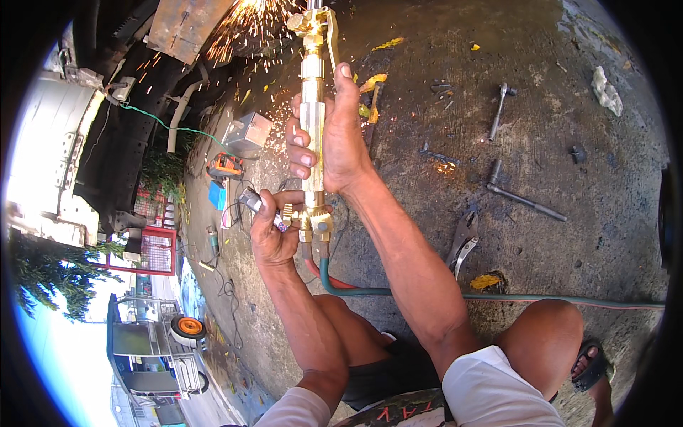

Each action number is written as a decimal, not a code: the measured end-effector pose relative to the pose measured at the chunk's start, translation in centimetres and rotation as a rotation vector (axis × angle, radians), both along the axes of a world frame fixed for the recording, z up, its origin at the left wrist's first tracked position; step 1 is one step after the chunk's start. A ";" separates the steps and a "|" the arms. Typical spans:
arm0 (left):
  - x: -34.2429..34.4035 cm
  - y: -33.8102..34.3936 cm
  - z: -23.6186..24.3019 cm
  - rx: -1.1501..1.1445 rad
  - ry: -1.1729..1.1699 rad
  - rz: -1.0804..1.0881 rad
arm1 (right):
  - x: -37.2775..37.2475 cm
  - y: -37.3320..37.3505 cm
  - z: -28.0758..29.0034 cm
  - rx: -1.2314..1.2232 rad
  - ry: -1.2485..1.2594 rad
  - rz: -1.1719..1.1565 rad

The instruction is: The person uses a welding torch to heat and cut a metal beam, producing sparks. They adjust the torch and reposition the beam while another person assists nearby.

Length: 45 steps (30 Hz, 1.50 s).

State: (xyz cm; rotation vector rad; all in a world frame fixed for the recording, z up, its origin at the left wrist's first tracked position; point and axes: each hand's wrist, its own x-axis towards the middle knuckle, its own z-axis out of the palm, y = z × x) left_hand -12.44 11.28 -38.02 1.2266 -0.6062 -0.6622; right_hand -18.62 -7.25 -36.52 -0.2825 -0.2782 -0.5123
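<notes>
A brass cutting torch (312, 89) runs upright through the middle, its head at the top edge beside bright sparks. My right hand (331, 132) is closed round its handle, thumb pointing up along it. My left hand (272, 235) is closed at the lower valves (306, 219), gripping a small grey object (255, 203) that looks like a lighter; whether those fingers also grip the valves I cannot tell. Red and green hoses (356, 290) leave the torch's lower end. Sparks spray near a rusty steel plate (178, 32) at the top left.
Locking pliers (462, 242), socket wrenches (526, 203) and scattered bits lie on the concrete (569, 249) to the right. A metal box (245, 132), an orange tool (224, 166) and cables sit left of centre. A dark vehicle underside (92, 164) fills the left; a parked three-wheeler (153, 341) stands lower left.
</notes>
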 end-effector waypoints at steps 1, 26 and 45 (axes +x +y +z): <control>0.0 0.0 0.0 0.000 0.001 0.000 | 0.0 0.1 0.0 0.003 0.001 0.001; -0.4 0.1 0.4 0.036 -0.009 0.023 | 0.0 0.3 0.0 0.021 0.012 0.032; 0.4 0.7 0.5 0.085 -0.062 -0.029 | 0.4 0.5 0.1 -0.001 0.011 0.029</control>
